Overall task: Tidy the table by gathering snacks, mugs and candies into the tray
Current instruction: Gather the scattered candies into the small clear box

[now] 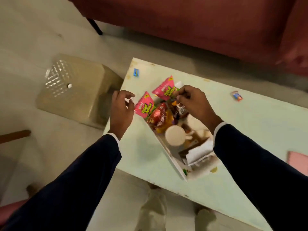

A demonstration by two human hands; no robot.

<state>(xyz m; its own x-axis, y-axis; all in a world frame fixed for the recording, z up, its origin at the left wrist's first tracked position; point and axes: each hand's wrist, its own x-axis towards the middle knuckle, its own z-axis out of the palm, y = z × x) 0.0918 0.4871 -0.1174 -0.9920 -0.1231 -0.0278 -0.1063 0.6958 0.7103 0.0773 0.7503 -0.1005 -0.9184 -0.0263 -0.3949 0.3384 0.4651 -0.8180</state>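
- Table (250, 130): pale top, set at an angle to the view. The tray (170, 155) sits toward the near left corner, one end close to the near edge. Risk: a push from either sleeve could slide it over that edge.
- Tray load: crowded. A white mug (175, 136) stands mid-tray, a red snack packet (158, 119) lies beyond it, and two pink snack packets (145, 105) lean over the far end. Risk: the pink packets overhang the rim and may tip out toward the left edge if more goes on top.
- Right hand (193, 102): over the far end of the tray, fingers pinched on something small among the packets; what it is cannot be told through the blur. Risk: dropped from here, it may bounce off the heap instead of settling.
- Left hand (121, 107): beside the left edge, fingers curled but loose, holding nothing visible.
- Outstanding items: a blue candy (136, 72) near the far left corner and a red-and-blue candy (236, 96) near the far edge, both well apart from the tray. Risk: small and easily overlooked.
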